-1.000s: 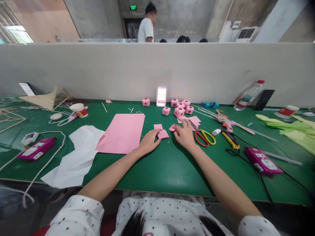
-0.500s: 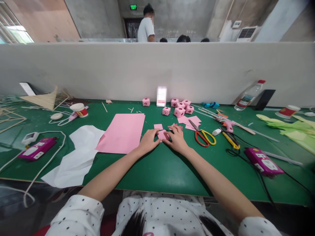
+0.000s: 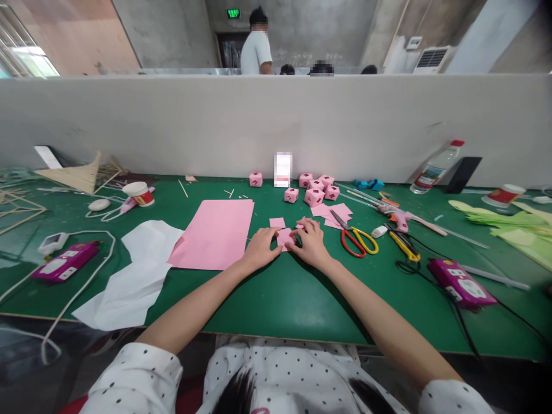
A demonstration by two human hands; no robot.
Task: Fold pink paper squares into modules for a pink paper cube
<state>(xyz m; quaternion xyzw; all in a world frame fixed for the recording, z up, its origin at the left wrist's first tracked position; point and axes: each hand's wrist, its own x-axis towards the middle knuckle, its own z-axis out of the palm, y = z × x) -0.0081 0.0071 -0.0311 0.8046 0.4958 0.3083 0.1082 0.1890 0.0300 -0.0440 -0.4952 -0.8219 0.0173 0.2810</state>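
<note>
Both of my hands rest on the green table [image 3: 284, 299] around a small pink paper square [image 3: 284, 236]. My left hand [image 3: 260, 248] pinches its left edge with curled fingers. My right hand [image 3: 311, 245] presses on its right side, fingers bent over the paper. Another small pink square [image 3: 277, 222] lies just behind them. A large pink sheet [image 3: 217, 233] lies to the left of my left hand. Several folded pink paper cubes [image 3: 316, 188] sit near the back wall.
Red and yellow scissors [image 3: 356, 237], a pink glue gun [image 3: 399, 218] and a yellow knife [image 3: 403, 245] lie right of my hands. Purple power strips [image 3: 460, 284] [image 3: 64, 260], white paper [image 3: 133, 276], a cup [image 3: 138, 192] and a bottle [image 3: 435, 167] stand about. People are beyond the partition.
My right hand has moved left from the pink pieces by the scissors to the small square, joining my left hand on it.
</note>
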